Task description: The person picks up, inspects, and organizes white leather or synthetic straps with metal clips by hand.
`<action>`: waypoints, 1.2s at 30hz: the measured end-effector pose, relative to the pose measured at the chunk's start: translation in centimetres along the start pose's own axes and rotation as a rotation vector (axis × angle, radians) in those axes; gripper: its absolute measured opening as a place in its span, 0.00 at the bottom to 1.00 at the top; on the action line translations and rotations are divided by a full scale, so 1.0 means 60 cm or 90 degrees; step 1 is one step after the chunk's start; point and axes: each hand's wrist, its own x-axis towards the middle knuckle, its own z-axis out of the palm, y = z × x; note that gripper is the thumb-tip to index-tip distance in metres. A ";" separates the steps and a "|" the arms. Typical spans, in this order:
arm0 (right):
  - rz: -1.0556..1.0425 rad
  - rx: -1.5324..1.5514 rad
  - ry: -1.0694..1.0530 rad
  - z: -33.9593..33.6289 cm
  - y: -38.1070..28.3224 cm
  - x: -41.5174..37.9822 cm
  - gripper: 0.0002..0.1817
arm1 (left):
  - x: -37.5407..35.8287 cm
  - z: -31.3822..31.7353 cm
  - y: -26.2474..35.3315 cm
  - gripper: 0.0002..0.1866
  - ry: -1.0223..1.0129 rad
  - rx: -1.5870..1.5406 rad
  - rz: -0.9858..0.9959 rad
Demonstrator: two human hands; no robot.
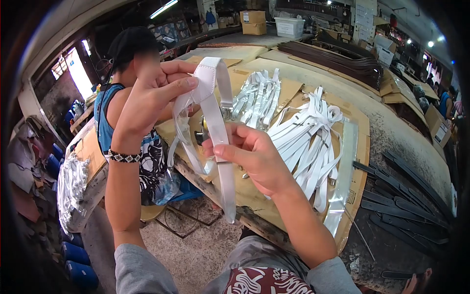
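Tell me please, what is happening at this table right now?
A person holds a white belt up with both hands: the left hand grips it near the folded top, the right hand pinches one strand lower down. Behind it, more white belts lie in piles on cardboard on the table, dark belts to the right. Another person sits beyond the hands.

I find no legible text, brand or number anywhere in my view. The paper sheets (363, 14) hung at the back and the label on the cardboard box (253, 21) carry markings, but they are too small and blurred to read.
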 end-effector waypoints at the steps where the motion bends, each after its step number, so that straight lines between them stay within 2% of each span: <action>1: 0.008 -0.034 0.000 -0.002 -0.001 0.001 0.11 | 0.000 0.001 0.001 0.15 -0.008 0.005 -0.005; 3: 0.022 -0.104 -0.002 -0.010 -0.008 0.007 0.11 | -0.004 0.008 -0.008 0.16 -0.014 0.030 -0.004; 9: -0.047 -0.152 0.012 0.001 -0.036 0.010 0.11 | -0.020 0.024 -0.003 0.17 -0.035 0.007 -0.016; 12: -0.014 -0.163 0.039 -0.004 -0.010 0.007 0.11 | -0.023 0.023 -0.002 0.17 -0.052 0.009 -0.011; 16: -0.085 -0.145 0.025 -0.006 -0.028 0.012 0.11 | -0.031 0.035 0.002 0.17 -0.067 0.028 -0.047; 20: -0.070 -0.296 0.044 -0.006 -0.036 0.003 0.12 | -0.041 0.033 0.000 0.17 -0.071 0.053 -0.057; 26: -0.057 -0.286 0.052 -0.013 -0.030 -0.006 0.13 | -0.047 0.050 0.008 0.15 -0.085 0.049 -0.086; 32: -0.054 -0.060 0.001 -0.019 -0.016 -0.022 0.16 | -0.040 0.032 0.000 0.14 -0.065 -0.032 -0.024; 36: -0.020 -0.109 -0.015 -0.038 0.008 -0.026 0.21 | -0.033 0.028 -0.011 0.15 -0.062 -0.018 -0.033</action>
